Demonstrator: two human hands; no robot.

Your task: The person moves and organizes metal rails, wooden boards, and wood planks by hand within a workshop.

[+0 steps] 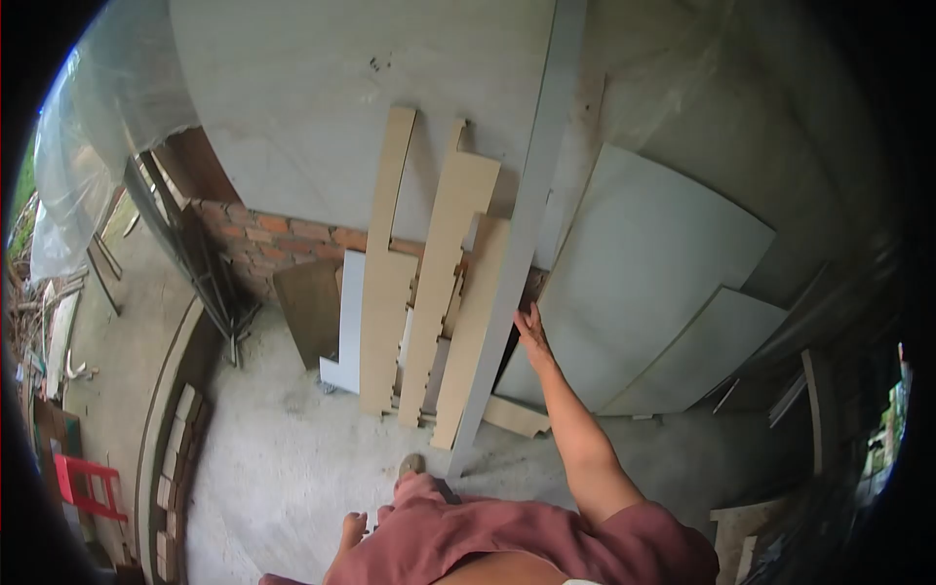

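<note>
A long, narrow pale grey board (495, 341) stands tilted, its lower end by the floor near my foot and its upper end past the top of the view. My right hand (532, 330) reaches forward to the board's right edge at mid-height, thumb on the near side; some fingers are partly hidden. My left hand (354, 528) hangs low beside my body, fingers loosely bent and slightly apart, with nothing visible in it. Just left of the grey board, several beige notched panels, one a tall panel (385, 253), lean against the wall.
Large grey sheets (663, 263) lean at the right. A brown panel (307, 307) and a white piece (351, 322) stand left of the beige panels. Metal frames (195, 258), a red plastic stool (90, 486) and a row of bricks (174, 478) are farther left.
</note>
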